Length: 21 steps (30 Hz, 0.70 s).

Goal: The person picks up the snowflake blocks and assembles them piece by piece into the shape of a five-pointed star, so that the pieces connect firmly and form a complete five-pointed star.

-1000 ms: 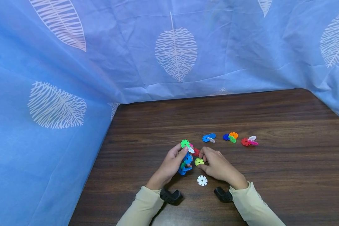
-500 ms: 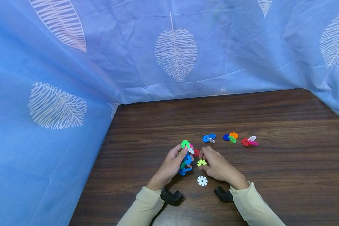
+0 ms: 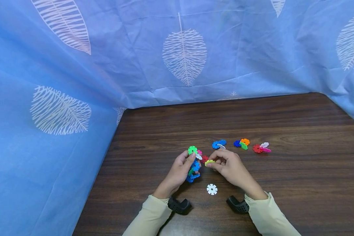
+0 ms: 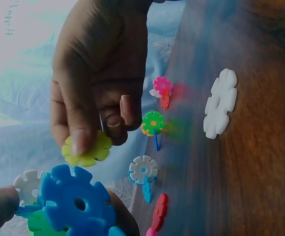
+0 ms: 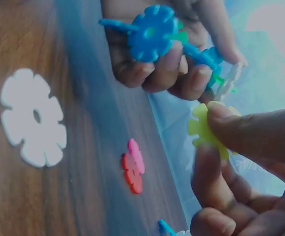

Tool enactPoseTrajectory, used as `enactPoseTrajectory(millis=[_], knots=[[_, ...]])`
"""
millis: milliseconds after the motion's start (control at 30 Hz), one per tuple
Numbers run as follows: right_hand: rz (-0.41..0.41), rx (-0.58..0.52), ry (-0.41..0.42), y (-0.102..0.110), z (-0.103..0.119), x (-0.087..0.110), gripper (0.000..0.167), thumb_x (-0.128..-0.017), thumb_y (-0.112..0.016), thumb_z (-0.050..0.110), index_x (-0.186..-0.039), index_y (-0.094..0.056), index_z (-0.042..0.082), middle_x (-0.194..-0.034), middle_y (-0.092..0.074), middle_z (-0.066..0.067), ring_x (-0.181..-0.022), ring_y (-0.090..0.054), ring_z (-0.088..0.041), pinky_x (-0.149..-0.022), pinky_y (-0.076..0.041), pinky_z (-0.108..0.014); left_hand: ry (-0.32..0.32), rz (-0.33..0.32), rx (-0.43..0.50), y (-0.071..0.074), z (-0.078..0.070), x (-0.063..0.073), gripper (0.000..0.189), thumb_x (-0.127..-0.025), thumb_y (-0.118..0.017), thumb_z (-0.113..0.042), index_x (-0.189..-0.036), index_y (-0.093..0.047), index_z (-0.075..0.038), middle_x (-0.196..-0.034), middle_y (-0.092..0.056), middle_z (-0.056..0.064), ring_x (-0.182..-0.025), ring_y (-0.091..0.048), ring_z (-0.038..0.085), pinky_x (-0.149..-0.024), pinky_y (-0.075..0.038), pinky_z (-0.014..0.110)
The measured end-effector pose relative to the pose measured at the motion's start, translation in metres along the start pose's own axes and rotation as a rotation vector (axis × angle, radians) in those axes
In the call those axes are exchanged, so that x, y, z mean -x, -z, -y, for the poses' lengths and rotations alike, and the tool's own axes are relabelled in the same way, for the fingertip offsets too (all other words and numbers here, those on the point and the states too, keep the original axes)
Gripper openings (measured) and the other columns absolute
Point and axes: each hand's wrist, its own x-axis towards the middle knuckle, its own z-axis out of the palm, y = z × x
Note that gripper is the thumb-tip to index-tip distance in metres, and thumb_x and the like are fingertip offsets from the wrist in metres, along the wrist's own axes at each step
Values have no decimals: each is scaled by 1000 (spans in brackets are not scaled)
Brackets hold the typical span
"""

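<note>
My left hand (image 3: pixel 177 172) grips a chain of joined notched plastic discs (image 3: pixel 196 166), mostly blue with green and white ones. Between thumb and fingers of my right hand (image 3: pixel 230 165) I pinch a yellow notched disc (image 4: pixel 99 153). It is tilted nearly edge-on in the head view and sits just right of the chain, apparently apart from it. In the right wrist view the thumb covers part of this yellow disc (image 5: pixel 197 125). A loose white disc (image 3: pixel 212 189) lies flat on the table nearer me, below both hands.
Red and pink discs (image 5: pixel 133 169) lie on the wooden table (image 3: pixel 153 131) just beyond the hands. Farther back stand three small joined clusters: a blue and white one (image 3: pixel 216 145), a blue, orange and green one (image 3: pixel 245 142), and a red, white and pink one (image 3: pixel 257 148).
My right hand has moved slightly away from me, turning the yellow disc from face-on to nearly edge-on. My left hand and its chain have hardly moved.
</note>
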Motion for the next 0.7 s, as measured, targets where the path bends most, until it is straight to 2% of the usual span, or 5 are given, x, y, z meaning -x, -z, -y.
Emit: enactPoseTrajectory(millis=[100, 233, 500, 700], knots=[[-21, -19, 19, 1, 1, 0, 9, -89, -82, 5, -87, -76, 12, -76, -56, 3, -65, -47, -12, -55, -40, -23, -3, -3, -11, 0, -1, 0, 39, -113, -44, -34, -126, -53, 1, -93, -64, 15, -74, -62, 13, -68, -55, 23], [-18, -59, 25, 2, 1, -1, 10, -93, -77, 3, -88, -74, 10, -72, -59, 0, -60, -47, -10, -52, -40, -22, -7, -11, -20, -1, -2, 0, 37, -113, -44, -33, -126, -52, 1, -86, -61, 3, -73, -61, 13, -68, -55, 24], [29, -220, 7, -2, 2, 0, 10, -98, -68, 0, -88, -68, 3, -70, -66, -5, -52, -56, -13, -47, -48, -26, -10, -20, -8, -1, 0, 0, 30, -113, -46, -30, -123, -53, -2, -84, -62, 1, -72, -60, 13, -65, -54, 24], [34, -229, -4, -5, 4, 1, 7, -98, -69, 1, -91, -69, 2, -71, -66, -5, -54, -59, -22, -49, -49, -26, -21, -26, -23, -2, 1, 0, 35, -112, -47, -32, -128, -51, -1, -87, -63, 1, -75, -61, 11, -67, -53, 22]])
